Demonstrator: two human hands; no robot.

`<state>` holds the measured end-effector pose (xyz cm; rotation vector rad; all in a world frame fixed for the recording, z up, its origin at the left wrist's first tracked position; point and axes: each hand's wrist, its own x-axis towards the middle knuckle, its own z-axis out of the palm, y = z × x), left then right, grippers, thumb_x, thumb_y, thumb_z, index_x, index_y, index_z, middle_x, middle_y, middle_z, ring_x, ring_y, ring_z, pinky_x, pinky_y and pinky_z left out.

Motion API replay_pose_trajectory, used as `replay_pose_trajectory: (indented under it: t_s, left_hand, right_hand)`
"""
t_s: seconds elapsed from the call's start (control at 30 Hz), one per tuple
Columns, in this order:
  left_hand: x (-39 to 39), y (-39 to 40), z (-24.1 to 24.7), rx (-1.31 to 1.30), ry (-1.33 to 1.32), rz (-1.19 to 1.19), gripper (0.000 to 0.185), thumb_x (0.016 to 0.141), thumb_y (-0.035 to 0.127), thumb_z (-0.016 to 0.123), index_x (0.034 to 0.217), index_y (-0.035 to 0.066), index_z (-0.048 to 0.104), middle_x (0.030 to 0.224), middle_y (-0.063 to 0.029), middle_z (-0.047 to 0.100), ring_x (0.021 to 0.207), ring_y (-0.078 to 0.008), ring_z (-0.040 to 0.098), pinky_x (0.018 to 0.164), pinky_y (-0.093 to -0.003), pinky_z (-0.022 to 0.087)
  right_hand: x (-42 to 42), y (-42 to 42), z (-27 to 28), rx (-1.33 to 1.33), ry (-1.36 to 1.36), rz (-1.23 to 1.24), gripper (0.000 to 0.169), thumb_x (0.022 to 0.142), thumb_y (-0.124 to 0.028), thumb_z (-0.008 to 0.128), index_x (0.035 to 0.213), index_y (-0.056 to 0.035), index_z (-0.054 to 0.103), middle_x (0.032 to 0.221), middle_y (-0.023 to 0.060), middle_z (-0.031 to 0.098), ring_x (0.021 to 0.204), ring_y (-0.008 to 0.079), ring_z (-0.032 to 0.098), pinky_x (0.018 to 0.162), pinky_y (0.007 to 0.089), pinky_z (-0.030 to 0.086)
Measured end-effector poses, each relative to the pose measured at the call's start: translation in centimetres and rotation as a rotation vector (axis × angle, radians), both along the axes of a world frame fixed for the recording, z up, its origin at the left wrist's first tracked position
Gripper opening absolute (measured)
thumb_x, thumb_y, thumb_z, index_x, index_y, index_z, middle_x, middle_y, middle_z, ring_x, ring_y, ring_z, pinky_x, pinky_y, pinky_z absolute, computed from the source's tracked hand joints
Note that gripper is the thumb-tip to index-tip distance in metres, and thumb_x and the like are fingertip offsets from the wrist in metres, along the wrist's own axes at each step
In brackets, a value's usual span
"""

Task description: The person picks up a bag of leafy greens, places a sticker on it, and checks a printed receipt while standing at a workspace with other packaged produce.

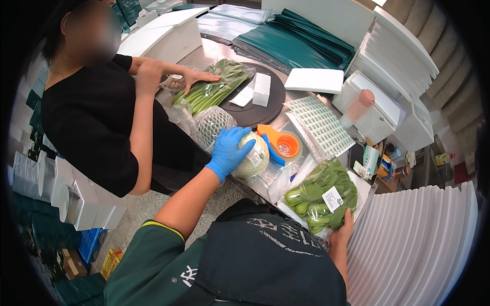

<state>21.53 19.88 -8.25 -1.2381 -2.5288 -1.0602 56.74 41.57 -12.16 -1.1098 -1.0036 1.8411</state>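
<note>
My left hand [232, 150], in a blue glove, grips the side and top of a pale, labelled cabbage [255, 162] at the table's near edge. My bare right hand [342, 229] holds the lower right edge of a clear bag of bok choy [325, 195]; some fingers are hidden beneath it. This bag bears a white printed label [332, 199]. Between the two vegetables lies an orange and blue tape dispenser [281, 144]. Touching the cabbage's left side, or nearly so, is a round item in a white foam net [215, 124].
A co-worker's hand [201, 79] rests on bagged leafy greens [220, 86] beside a black turntable [268, 109] holding white paper slips [262, 89]. Label sheets [321, 124] lie beyond the dispenser. Stacked foam panels [413, 237] stand at right; a foam box [367, 101] stands behind.
</note>
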Motion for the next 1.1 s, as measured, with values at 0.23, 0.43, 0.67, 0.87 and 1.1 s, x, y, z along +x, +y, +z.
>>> replay_pose_trajectory:
  t_s: [0.23, 0.43, 0.67, 0.87, 1.1]
  left_hand:
    - [0.0, 0.0, 0.2, -0.016, -0.013, 0.001, 0.040, 0.084, 0.032, 0.060, 0.114, 0.005, 0.060, 0.104, -0.0115, 0.061, 0.097, -0.0296, 0.057, 0.094, -0.0394, 0.037]
    - [-0.2, 0.0, 0.0, 0.014, -0.026, 0.003, 0.039, 0.084, 0.031, 0.061, 0.113, 0.005, 0.061, 0.103, -0.0114, 0.062, 0.096, -0.0291, 0.057, 0.091, -0.0386, 0.039]
    - [-0.2, 0.0, -0.2, 0.027, -0.014, 0.013, 0.039, 0.084, 0.030, 0.061, 0.113, 0.005, 0.061, 0.102, -0.0113, 0.062, 0.095, -0.0294, 0.056, 0.089, -0.0376, 0.040]
    - [-0.2, 0.0, -0.4, 0.069, -0.006, 0.016, 0.037, 0.083, 0.029, 0.062, 0.111, 0.004, 0.062, 0.100, -0.0113, 0.062, 0.093, -0.0299, 0.056, 0.088, -0.0379, 0.040]
    - [-0.3, 0.2, -0.3, 0.089, -0.031, 0.016, 0.035, 0.082, 0.028, 0.063, 0.107, 0.004, 0.063, 0.097, -0.0116, 0.062, 0.092, -0.0292, 0.057, 0.089, -0.0389, 0.040]
  right_hand:
    - [0.6, 0.3, -1.0, -0.002, 0.025, 0.021, 0.036, 0.092, -0.025, 0.055, 0.119, -0.0010, 0.051, 0.111, 0.0083, 0.059, 0.099, 0.0185, 0.057, 0.087, 0.0318, 0.044]
    - [0.7, 0.4, -1.1, 0.001, 0.014, 0.018, 0.038, 0.092, -0.025, 0.055, 0.121, -0.0009, 0.050, 0.112, 0.0083, 0.058, 0.100, 0.0185, 0.056, 0.087, 0.0321, 0.044]
    - [0.8, 0.6, -1.3, 0.020, 0.023, 0.041, 0.039, 0.092, -0.025, 0.055, 0.123, -0.0011, 0.050, 0.114, 0.0086, 0.058, 0.102, 0.0191, 0.056, 0.088, 0.0321, 0.044]
    - [0.9, 0.9, -1.9, 0.006, 0.011, 0.034, 0.040, 0.092, -0.025, 0.055, 0.124, -0.0012, 0.049, 0.115, 0.0088, 0.057, 0.103, 0.0196, 0.056, 0.088, 0.0329, 0.044]
    - [1.0, 0.9, -1.9, -0.008, 0.023, 0.041, 0.041, 0.092, -0.026, 0.055, 0.125, -0.0016, 0.049, 0.116, 0.0090, 0.057, 0.104, 0.0200, 0.056, 0.089, 0.0333, 0.044]
